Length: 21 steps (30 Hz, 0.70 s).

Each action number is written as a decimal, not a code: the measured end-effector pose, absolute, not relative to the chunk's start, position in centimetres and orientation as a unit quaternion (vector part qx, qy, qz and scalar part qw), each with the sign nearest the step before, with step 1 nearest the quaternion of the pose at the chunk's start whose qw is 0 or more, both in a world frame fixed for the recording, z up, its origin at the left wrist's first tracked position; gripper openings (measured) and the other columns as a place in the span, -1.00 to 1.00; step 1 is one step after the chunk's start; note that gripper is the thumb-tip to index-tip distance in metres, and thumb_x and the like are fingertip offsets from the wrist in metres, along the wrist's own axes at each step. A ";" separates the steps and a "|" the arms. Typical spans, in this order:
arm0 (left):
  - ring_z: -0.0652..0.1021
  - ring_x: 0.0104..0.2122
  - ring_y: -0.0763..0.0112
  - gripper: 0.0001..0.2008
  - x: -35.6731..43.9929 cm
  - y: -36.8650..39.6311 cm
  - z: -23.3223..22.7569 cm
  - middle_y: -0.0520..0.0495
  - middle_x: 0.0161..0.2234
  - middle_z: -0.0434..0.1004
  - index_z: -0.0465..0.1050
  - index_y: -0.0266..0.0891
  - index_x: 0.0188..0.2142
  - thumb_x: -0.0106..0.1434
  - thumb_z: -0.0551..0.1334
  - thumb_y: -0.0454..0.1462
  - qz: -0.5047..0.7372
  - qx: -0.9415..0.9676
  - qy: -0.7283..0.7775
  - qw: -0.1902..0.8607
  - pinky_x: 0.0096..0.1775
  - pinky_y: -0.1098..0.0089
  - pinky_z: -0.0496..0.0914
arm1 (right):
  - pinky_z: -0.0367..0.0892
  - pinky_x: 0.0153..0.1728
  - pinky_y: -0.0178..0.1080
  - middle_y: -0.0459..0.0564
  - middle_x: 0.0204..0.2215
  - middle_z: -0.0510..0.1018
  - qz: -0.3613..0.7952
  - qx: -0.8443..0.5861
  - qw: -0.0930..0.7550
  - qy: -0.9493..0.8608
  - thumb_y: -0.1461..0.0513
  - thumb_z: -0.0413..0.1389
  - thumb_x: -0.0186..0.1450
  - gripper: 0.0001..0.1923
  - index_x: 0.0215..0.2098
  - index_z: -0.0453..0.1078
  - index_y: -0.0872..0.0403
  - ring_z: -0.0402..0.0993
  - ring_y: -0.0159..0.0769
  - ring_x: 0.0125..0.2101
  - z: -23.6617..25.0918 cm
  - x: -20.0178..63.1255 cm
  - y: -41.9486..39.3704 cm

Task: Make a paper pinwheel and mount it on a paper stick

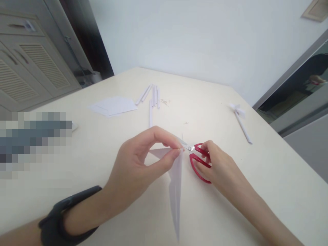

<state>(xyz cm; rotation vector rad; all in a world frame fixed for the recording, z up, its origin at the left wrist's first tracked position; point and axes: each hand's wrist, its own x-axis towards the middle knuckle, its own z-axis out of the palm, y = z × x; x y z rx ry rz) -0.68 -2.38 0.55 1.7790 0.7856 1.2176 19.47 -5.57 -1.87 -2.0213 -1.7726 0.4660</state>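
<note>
The left hand [139, 167] pinches the top of a folded paper [176, 184] between thumb and fingers. The paper is white and long, like a thin spike. Its long side runs from the pinched top near the fingertips toward the person, and its sharp tip points down at the bottom of the picture. A small flap of it sticks out to the left, behind the thumb. The paper is held above the table [269, 177], near the middle of it.

The right hand [217, 167] holds red scissors [198, 162]. Its fingers are curled through the red handles. The scissors lie sideways, handles on the right and the shiny blades pointing left. The blade tips reach the top of the paper, right at the left fingertips. I cannot tell if the blades are cutting into it.

A black band [60, 217] sits on the left wrist.

Farther back on the table lie some flat white sheets [114, 105]. Just beside them lie thin rolled paper sticks [153, 97], side by side. On the right, well apart from the hands, lies one more paper stick with a bow shape on its end [241, 119].
</note>
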 end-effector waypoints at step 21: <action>0.56 -0.33 0.39 -0.87 0.1 -1.5 0.0 0.00 -0.35 0.55 0.38 -0.14 -0.21 0.23 0.16 -0.23 0.343 0.698 0.401 0.484 -0.28 0.42 0.45 | 0.30 -0.26 -0.28 -0.05 -0.23 0.40 0.054 -0.586 0.352 -0.727 0.29 0.03 0.28 -0.91 -0.24 0.32 0.03 0.38 -0.34 -0.24 0.5 18.9 -6.4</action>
